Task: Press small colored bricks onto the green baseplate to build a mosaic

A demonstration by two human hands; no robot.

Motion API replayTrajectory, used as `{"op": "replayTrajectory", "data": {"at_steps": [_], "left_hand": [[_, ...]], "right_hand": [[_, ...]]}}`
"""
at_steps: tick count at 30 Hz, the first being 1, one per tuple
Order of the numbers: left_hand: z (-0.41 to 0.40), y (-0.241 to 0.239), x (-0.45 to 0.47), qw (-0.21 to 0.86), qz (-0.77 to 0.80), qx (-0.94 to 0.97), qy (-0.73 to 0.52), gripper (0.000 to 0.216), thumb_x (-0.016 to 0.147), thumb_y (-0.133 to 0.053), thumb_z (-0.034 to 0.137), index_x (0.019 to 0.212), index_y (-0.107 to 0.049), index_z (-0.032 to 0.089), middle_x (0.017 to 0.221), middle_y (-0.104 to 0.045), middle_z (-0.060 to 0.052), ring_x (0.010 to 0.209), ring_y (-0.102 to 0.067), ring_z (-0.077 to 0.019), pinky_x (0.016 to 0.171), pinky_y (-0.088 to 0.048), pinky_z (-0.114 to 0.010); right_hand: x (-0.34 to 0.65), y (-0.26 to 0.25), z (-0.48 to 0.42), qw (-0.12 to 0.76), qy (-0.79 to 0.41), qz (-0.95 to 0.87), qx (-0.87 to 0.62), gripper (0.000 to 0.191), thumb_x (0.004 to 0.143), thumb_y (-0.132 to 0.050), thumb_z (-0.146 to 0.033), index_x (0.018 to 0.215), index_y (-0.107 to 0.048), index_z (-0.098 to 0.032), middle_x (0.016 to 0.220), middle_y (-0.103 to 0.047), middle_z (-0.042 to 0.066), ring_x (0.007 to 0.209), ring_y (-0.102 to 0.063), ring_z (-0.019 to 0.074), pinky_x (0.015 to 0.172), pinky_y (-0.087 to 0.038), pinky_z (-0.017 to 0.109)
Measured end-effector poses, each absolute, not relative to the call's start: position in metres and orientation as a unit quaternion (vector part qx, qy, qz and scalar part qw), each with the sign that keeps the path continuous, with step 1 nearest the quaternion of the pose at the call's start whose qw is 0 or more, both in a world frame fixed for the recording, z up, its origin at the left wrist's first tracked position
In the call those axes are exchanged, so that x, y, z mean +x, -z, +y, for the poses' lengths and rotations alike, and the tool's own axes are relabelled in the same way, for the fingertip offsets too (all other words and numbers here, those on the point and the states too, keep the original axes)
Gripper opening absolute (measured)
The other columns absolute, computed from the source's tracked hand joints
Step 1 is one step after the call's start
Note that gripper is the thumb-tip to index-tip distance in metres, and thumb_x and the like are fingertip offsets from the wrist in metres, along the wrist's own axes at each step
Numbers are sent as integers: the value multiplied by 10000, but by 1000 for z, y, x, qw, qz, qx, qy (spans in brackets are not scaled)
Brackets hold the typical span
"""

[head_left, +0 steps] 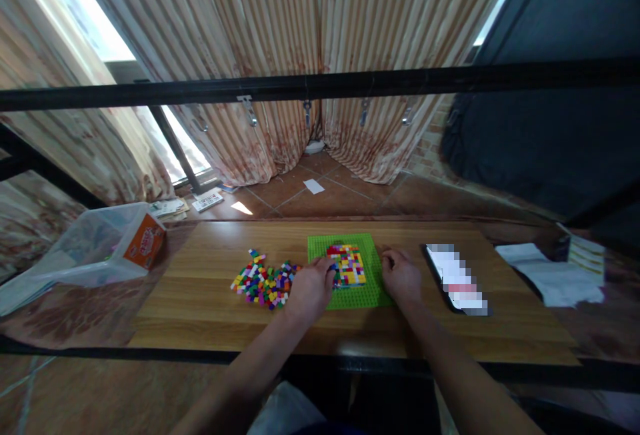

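Observation:
A green studded baseplate (pixel 376 281) lies on the wooden table, bearing a dense square of small multicoloured toy bricks (pixel 350 265). My left hand (pixel 309 288) is over the plate's left part, its thumb and fingers pinched together at the left edge of the brick square. What is between those fingertips is too small to make out. At the plate's right edge rests my right hand (pixel 404 277), fingers curled in and closed; anything inside them is hidden. Left of my left hand, a loose heap of mixed small bricks (pixel 265 283) is spread on the table, partly behind that hand.
A smartphone (pixel 457 278) lies right of my right hand, its screen blurred. Beyond the table's left end stands a clear plastic bin (pixel 100 235) with an orange label. White papers (pixel 555 271) lie to the right. A black bar (pixel 320 86) with hooks crosses before the curtains.

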State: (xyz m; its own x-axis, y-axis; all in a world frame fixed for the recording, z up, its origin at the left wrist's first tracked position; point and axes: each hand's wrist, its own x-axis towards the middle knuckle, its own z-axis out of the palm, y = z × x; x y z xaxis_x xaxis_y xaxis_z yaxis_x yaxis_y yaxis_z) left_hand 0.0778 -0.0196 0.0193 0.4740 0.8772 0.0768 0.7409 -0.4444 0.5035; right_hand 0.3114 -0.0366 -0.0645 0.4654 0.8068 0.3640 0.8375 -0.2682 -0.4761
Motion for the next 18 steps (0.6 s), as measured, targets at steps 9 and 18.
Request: {"op": "replayTrajectory", "data": {"at_steps": [9,18], "left_hand": [[-18,-25,93,128,462,875,-70,339,941,-370,133,1188,-591,202,1186,-625,-79,980,-646,-161,868,-528,-269],[-18,-26,96,112,465,876,-55,324,971,-349,188,1183,-593,214,1153,-641,-85,989,-649,-181,829,-531,-287]], "right_hand": [[314,69,-36,322,33,-524,-788,243,869,-454,-224,873,-691,-170,899,-650,80,780,-567,177,705,-398,280],[313,67,-36,321,33,-529,-785,251,863,-443,-217,848,-689,-169,890,-649,82,765,-560,172,702,-395,277]]}}
